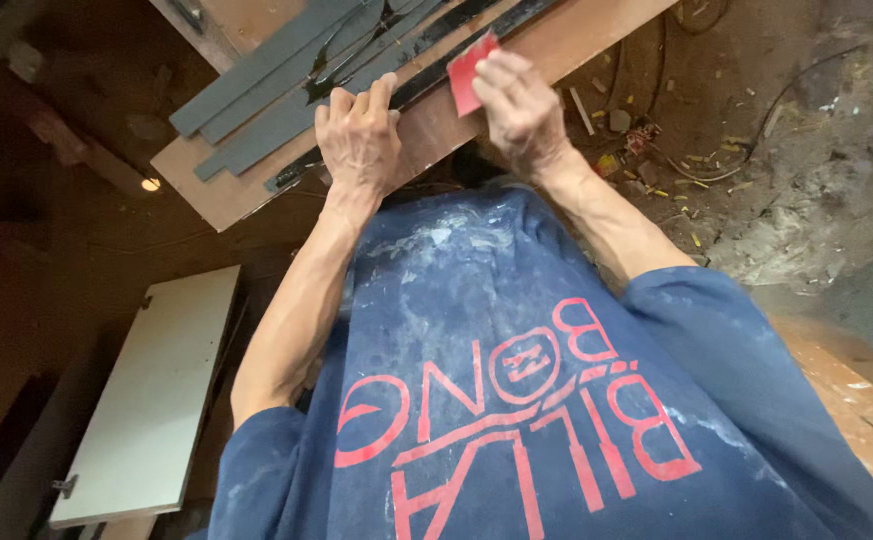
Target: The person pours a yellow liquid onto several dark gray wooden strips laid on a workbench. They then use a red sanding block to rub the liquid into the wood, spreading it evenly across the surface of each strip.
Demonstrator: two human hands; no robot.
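Nearest the camera is the blue shirt [517,400], dusted with white smears and printed in red, filling the lower middle of the frame. At lower left a pale panel [152,400] with a small hinge fitting lies over the dark floor.

Both forearms reach up toward the frame's upper centre. The left hand [359,135] lies palm down with fingers spread flat, pressing on a dark strip [427,75] at the near edge of the worktop [577,35], a brown board running diagonally across the top. The right hand [519,105] is closed, pinching a small red sheet [469,70], likely sandpaper, held against the same dark strip just right of the left hand.

Beyond the hands, several grey strips [267,70] lie side by side on the board at upper left; they look matt and even, while the dark strip is glossy black. Judging by that, the grey ones seem already rubbed down and the dark one is in hand, with much of its length still shiny.

At upper right, the dirt floor [787,150] is littered with chips and scraps.
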